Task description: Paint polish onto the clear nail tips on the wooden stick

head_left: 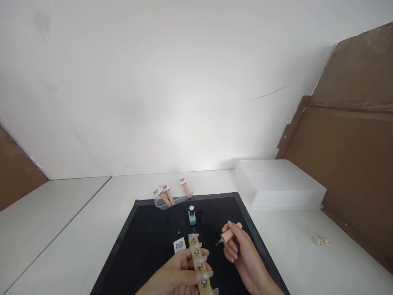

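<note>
My left hand [181,272] grips a yellowish nail display stand [196,257], on which several clear false nails sit crosswise over metal studs. Between the fingers of my right hand [238,250] is a nail polish brush [231,232] with a peach handle, its bristles pointing down and left toward the stand. Beyond the stand, a small pale-green bottle [192,218] with a white-topped dark cap stands upright. A white square bottle [179,244] with a purple label lies partly behind my left hand.
A black mat [147,237] covers the white table [70,241]. At its far edge, a clear tray [164,207] holds several peach-handled bottles. A translucent plastic box [282,196] stands at right, with small beige rings [321,241] nearer me. Brown cardboard [346,164] borders the right side.
</note>
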Demonstrator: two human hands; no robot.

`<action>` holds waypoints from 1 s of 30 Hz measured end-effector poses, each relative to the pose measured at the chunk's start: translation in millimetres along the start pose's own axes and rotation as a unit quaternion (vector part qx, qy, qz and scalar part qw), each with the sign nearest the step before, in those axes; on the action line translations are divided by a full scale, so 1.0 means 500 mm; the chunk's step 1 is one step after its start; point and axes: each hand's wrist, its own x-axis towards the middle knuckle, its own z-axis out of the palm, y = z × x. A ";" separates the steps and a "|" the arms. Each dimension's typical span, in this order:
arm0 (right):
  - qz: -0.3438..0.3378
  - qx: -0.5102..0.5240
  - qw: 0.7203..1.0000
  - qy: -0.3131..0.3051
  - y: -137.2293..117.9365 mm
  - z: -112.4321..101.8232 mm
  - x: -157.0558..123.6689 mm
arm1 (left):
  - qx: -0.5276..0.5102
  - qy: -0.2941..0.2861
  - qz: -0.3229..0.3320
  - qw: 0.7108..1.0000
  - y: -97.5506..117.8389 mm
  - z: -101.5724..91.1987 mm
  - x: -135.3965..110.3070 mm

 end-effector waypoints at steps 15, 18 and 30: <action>-0.038 -0.022 0.997 -0.059 -0.001 0.004 -0.016 | -0.002 -0.009 0.022 1.000 -0.004 -0.003 0.006; -0.033 -0.019 0.997 -0.066 -0.002 0.004 -0.016 | 0.003 -0.004 0.023 1.000 -0.006 -0.008 0.007; -0.029 -0.012 0.997 -0.072 -0.005 0.004 -0.010 | 0.007 0.005 0.026 1.000 -0.010 -0.015 0.011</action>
